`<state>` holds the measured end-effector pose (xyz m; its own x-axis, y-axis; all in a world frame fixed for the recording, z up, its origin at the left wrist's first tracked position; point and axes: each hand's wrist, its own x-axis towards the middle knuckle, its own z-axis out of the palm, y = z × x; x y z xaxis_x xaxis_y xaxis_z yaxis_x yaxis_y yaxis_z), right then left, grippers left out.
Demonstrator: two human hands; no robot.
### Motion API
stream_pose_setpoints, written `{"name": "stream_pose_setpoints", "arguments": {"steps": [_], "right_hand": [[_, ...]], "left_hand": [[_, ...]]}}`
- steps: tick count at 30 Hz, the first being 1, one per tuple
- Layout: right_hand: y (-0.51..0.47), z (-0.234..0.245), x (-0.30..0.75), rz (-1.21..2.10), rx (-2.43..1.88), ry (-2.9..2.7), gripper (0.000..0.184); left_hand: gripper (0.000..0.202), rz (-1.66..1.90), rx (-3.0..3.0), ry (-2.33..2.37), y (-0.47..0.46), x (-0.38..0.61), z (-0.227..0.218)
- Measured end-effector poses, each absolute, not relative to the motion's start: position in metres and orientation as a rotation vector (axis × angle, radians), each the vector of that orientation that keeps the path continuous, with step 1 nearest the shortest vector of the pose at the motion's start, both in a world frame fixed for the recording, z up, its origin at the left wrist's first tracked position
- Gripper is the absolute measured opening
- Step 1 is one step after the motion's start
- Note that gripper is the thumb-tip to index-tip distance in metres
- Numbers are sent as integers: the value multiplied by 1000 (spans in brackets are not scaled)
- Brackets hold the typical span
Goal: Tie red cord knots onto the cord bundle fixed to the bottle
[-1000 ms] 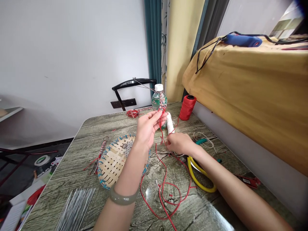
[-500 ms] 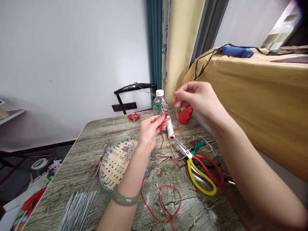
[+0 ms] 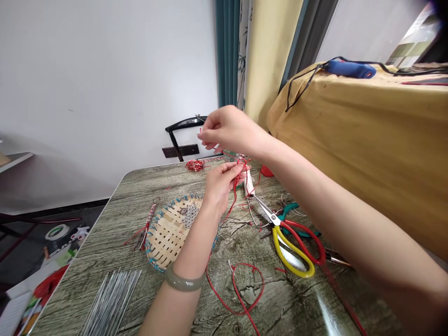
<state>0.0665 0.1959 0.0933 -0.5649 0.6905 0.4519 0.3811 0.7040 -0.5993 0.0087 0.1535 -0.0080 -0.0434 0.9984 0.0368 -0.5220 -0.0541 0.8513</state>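
Observation:
Between its thumb and fingers, my left hand (image 3: 217, 186) pinches a bundle of red cord (image 3: 235, 198) whose loose ends hang down. A grey-green bangle circles that wrist. Above and slightly left of the bundle, my right hand (image 3: 227, 130) is closed on a strand of the same cord, which stretches back to the left fingers. A spool of white thread (image 3: 248, 185) is just beyond the left fingertips. My right hand and forearm cover most of the plastic bottle (image 3: 229, 155) and the red spool (image 3: 267, 171).
Scissors (image 3: 296, 261) with yellow and red handles lie over teal-handled pliers (image 3: 290, 209). A woven bamboo basket (image 3: 164, 235) sits under my left forearm. Thin metal rods (image 3: 111, 303) lie at front left, a looped red cord (image 3: 263, 284) near the front, and a red-white tassel (image 3: 195, 165) at the back.
My right hand has swept left across the bottle, drawing the red strand over the left hand. My left hand keeps its pinch in nearly the same place.

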Motion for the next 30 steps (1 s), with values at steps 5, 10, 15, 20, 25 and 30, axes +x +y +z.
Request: {"name": "stream_pose_setpoints", "arguments": {"steps": [5,10,15,20,25,30], "right_hand": [[182,88,56,302,-627,-2526,18],[148,85,92,373,-681,-2106,23],[102,24,136,779,-774,-2496,13],[78,-57,143,924,-963,-2796,28],[77,-58,156,1045,-967,-2745,4],[98,-15,189,1201,-1080,-2421,16]], "left_hand": [[8,1520,766,762,157,9,-10],[10,1491,714,705,159,3,-9],[9,1423,690,689,154,-2,-2],[11,1396,672,698,150,0,0],[12,1397,675,699,151,0,-1],[9,1399,692,691,152,-1,-1]]}}
